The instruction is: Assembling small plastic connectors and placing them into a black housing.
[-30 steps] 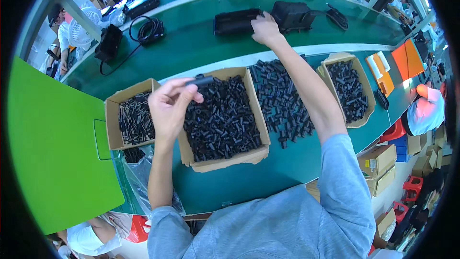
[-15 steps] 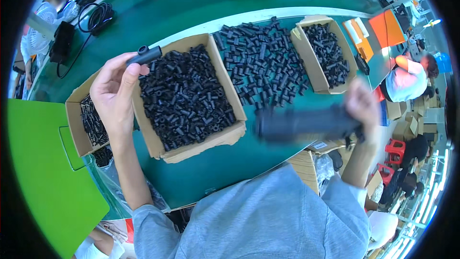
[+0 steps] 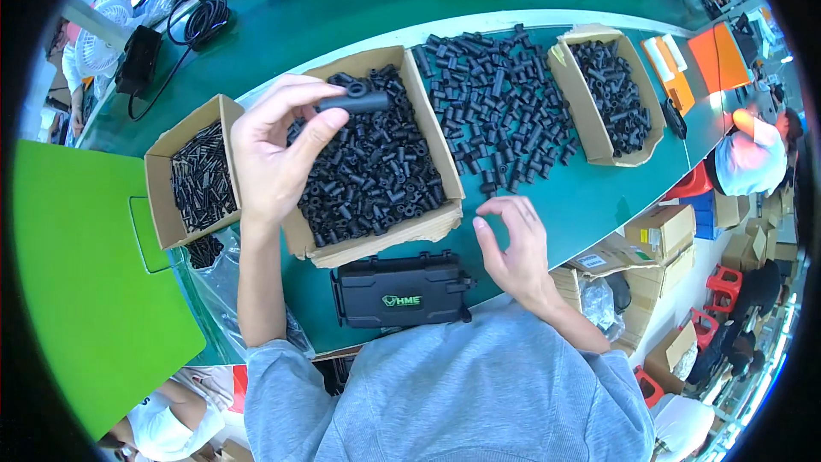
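My left hand point(image 3: 274, 154) is raised over the middle cardboard box point(image 3: 432, 227) and pinches a short black tube point(image 3: 355, 103) between thumb and fingers. That box is full of small black plastic parts point(image 3: 368, 171). A black rectangular case point(image 3: 400, 289) lies flat on the green table near its front edge, just below the box. My right hand point(image 3: 511, 244) hovers right of the case with fingers loosely curled and nothing in it.
A loose heap of black parts point(image 3: 500, 107) lies right of the middle box. A smaller box of parts point(image 3: 609, 94) stands further right and another box point(image 3: 192, 175) at the left. A bright green panel point(image 3: 85, 291) sits far left. Cartons point(image 3: 658, 235) stack below the table's right side.
My right hand brought the black case from the far conveyor to the table's front edge and let go of it. My left hand kept holding the black tube.
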A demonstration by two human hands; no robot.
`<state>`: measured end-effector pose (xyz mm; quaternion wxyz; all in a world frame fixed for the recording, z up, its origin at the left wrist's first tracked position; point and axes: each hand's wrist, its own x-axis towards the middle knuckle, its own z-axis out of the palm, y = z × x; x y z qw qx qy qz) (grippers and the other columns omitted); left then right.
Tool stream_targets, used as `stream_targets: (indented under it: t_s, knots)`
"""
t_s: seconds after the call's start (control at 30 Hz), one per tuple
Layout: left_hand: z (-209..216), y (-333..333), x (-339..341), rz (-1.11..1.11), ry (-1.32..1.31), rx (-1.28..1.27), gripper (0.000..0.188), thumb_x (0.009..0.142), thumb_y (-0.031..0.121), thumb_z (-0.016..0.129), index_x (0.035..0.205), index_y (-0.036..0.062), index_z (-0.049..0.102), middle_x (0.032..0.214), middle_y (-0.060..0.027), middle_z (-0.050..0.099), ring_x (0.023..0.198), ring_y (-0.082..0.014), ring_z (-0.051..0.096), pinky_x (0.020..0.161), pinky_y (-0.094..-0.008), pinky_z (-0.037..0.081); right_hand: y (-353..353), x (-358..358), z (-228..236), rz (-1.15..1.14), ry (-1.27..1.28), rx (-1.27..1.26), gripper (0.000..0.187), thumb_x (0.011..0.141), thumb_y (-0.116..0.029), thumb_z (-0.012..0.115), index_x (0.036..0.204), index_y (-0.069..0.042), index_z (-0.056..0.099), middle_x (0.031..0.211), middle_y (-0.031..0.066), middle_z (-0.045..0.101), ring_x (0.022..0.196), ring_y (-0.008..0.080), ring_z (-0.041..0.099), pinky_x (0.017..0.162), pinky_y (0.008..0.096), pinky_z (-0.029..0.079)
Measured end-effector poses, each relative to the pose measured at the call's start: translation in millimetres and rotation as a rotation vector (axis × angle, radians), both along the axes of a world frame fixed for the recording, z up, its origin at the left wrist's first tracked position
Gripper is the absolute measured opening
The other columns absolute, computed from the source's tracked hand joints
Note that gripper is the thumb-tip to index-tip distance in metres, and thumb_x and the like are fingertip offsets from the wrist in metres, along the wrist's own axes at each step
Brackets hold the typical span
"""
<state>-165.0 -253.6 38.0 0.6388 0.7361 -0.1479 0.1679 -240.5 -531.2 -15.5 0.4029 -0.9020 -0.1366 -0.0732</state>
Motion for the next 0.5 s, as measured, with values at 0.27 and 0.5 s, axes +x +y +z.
stream_targets:
  t_s: [0.27,0.5]
  knots:
    - [0,11,6,0.045,0.051,-0.054,0.020,0.080,0.003,0.076,0.100,-0.0003,0.071,0.096,-0.0057,0.065,0.079,-0.0098,0.053,0.073,-0.0226,0.044,74,84,16,0.372,-0.255,-0.207,0.023,0.077,-0.009,0.070,0.100,-0.004,0.066,0.097,0.0082,0.064,0.095,0.0269,0.058,0.083,0.0372,0.050]
    - [-7,12,10,0.056,0.047,-0.017,0.020,0.080,0.005,0.077,0.099,0.0003,0.072,0.093,-0.0056,0.066,0.079,-0.0106,0.056,0.071,-0.0231,0.044,83,107,11,0.546,-0.178,-0.188,0.013,0.078,-0.010,0.071,0.090,-0.005,0.070,0.090,0.0083,0.066,0.088,0.0267,0.062,0.075,0.0369,0.053]
